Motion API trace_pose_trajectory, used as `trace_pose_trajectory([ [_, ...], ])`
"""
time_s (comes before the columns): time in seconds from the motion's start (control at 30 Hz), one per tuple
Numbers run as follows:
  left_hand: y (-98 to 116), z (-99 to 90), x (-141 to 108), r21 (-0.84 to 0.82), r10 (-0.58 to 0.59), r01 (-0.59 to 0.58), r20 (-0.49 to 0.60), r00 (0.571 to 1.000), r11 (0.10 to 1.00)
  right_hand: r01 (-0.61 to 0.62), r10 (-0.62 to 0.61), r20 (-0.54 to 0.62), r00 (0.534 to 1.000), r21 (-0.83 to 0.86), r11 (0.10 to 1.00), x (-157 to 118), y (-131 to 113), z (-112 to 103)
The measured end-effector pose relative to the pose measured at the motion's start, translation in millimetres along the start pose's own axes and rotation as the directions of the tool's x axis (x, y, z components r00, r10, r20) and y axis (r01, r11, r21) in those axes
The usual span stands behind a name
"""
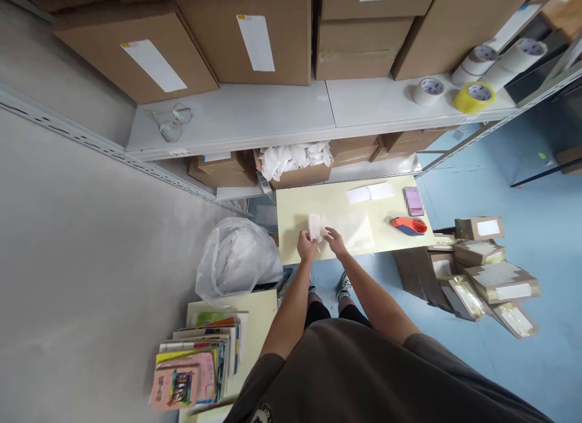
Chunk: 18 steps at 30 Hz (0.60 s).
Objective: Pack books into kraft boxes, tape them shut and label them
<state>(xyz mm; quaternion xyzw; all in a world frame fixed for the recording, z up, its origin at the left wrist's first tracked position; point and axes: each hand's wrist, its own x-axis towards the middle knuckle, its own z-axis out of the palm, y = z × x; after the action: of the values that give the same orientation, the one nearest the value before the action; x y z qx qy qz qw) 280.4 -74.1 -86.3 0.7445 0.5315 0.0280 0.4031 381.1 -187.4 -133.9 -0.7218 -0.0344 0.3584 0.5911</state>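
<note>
On the pale yellow table, my left hand holds a small white packet by its lower edge, fingers closed on it. Just to the right, my right hand has its fingers apart near the packet; whether a fingertip touches it is hard to tell. A thin translucent sheet lies flat beyond my right hand. White paper slips lie near the table's far edge. Toward the right end are a purple pack and an orange and blue tool.
A shelf with cardboard boxes, tape rolls and glasses stands behind the table. A clear plastic bag and stacked booklets are at left. Taped boxes lie at right.
</note>
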Motion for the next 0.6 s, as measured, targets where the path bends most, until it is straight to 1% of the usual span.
trace_pose_trajectory([
  [0.07,17.1,15.8,-8.1,0.030,0.056,-0.057,0.035,0.998,0.998,0.017,-0.015,-0.052,0.999,0.040,0.999,-15.3,0.1,-12.4],
  [0.17,38.4,44.0,-16.6,0.103,0.121,-0.135,0.132,0.984,0.986,-0.011,0.021,-0.103,0.994,0.098,0.995,-36.5,2.6,-33.2],
  [0.27,48.6,68.2,-20.8,0.173,0.183,-0.231,0.255,0.949,0.957,-0.035,0.049,-0.142,0.989,0.099,0.994,-46.3,4.0,-54.1],
  [0.33,48.7,77.3,-21.0,0.190,0.214,-0.278,0.301,0.929,0.942,-0.038,0.048,-0.147,0.988,0.073,0.997,-43.8,3.1,-65.2],
  [0.43,40.9,77.9,-16.5,0.135,0.228,-0.283,0.322,0.919,0.950,-0.063,0.064,-0.104,0.992,0.013,0.998,-28.4,0.0,-71.2],
  [0.53,27.1,66.3,-7.1,-0.035,0.261,-0.266,0.356,0.897,0.963,-0.107,0.106,-0.018,0.994,-0.057,0.993,-7.7,-2.9,-62.0],
  [0.57,21.8,60.7,-3.7,-0.086,0.251,-0.235,0.341,0.906,0.968,-0.114,0.114,0.005,0.993,-0.081,0.990,-1.5,-3.5,-56.7],
  [0.6,16.4,54.8,-0.3,-0.121,0.214,-0.186,0.303,0.929,0.975,-0.116,0.118,0.024,0.993,-0.098,0.988,3.7,-3.8,-51.0],
])
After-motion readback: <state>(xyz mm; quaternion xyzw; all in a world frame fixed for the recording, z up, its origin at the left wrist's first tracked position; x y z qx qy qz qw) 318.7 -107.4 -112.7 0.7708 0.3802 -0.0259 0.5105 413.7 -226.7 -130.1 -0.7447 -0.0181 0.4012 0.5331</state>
